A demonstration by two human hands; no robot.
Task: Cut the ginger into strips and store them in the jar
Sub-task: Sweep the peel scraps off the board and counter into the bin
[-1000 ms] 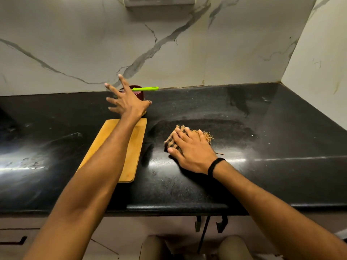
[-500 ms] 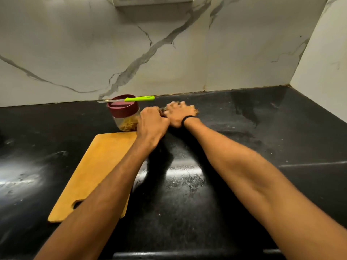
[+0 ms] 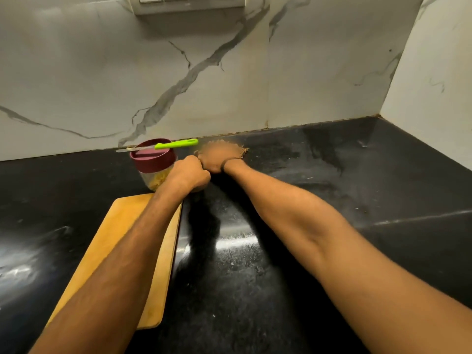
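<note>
Ginger strips (image 3: pixel 156 182) sit inside the clear jar (image 3: pixel 144 175), which stands on the black worktop (image 3: pixel 281 251) close to the marble wall (image 3: pixel 76 85). The jar's maroon lid (image 3: pixel 153 160) is on. A green-handled knife (image 3: pixel 176 144) lies flat across that lid. A wooden cutting board (image 3: pixel 122 246) lies on the near side of the jar, empty. The left hand (image 3: pixel 189 172) is just right of the jar, fingers curled into a fist; whether it holds anything cannot be told. The right hand (image 3: pixel 217 160), with a black wristband (image 3: pixel 226 162), is further right of the jar on a frayed brown cloth (image 3: pixel 242 150). It is blurred, so its grip cannot be told.
</note>
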